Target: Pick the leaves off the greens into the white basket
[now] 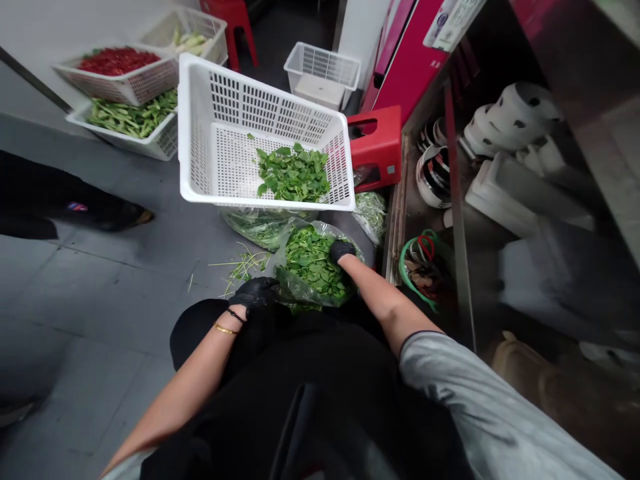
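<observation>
A clear plastic bag point(320, 298) full of loose green leaves point(315, 260) stands open in front of me. My left hand point(255, 293), in a black glove, is closed at the bag's left rim and appears to grip the plastic. At the bag's right side, my right hand point(343, 251), also black-gloved, reaches in among the leaves. Its fingers are hidden there. Just beyond the bag, a large white slotted basket point(240, 190) is tilted toward me, with a heap of green leaves point(295, 175) at its right end.
Loose stems point(245, 265) lie on the grey tiled floor left of the bag. Baskets of red chillies point(120, 61) and green vegetables point(133, 119) stand back left. A red stool point(380, 147) and metal shelving point(460, 227) flank the right. Another person's leg point(75, 200) is at left.
</observation>
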The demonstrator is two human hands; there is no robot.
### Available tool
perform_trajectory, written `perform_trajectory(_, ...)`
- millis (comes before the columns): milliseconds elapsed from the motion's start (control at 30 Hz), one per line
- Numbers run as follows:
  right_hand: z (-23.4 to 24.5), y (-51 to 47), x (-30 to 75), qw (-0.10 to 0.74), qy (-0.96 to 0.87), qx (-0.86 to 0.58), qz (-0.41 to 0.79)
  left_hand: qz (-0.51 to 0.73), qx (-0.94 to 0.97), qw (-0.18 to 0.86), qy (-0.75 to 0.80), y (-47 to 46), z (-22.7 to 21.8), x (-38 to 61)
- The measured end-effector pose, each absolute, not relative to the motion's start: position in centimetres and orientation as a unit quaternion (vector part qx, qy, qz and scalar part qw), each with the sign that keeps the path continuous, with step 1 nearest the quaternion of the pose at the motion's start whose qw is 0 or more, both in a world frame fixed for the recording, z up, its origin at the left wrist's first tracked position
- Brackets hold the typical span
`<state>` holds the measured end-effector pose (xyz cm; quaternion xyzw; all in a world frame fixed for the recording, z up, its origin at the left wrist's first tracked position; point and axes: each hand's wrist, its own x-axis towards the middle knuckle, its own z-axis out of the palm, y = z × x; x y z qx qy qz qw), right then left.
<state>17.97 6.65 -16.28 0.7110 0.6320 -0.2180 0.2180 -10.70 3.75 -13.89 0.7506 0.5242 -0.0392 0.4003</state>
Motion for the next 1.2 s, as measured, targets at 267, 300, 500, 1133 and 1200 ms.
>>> perform_trajectory(267,-15.3,4.5,20.2,0.146,0.696,0.693,-0.118,0.060,0.732,0.419,0.534,4.5,-15.0,-10.1)
perform_trajectory(300,-15.2,4.2,20.4,0.143,0.703,0.687,-0.117,0.085,0.730,0.411,0.539,4.7,-15.0,-9.8)
perform_trajectory(500,-13.3,3.7,21.8,0.102,0.780,0.611,-0.085,0.188,0.717,0.435,0.511,8.3,-14.0,-6.2)
perform_trajectory(1133,-4.7,-1.3,18.9,-0.484,0.641,0.552,-0.226,0.316,0.221,0.849,0.362,3.6,-10.9,-1.7)
perform_trajectory(1200,-5.8,-3.3,16.9,-0.488,0.590,0.563,-0.312,0.342,0.215,0.840,0.362,3.1,-10.0,-2.1)
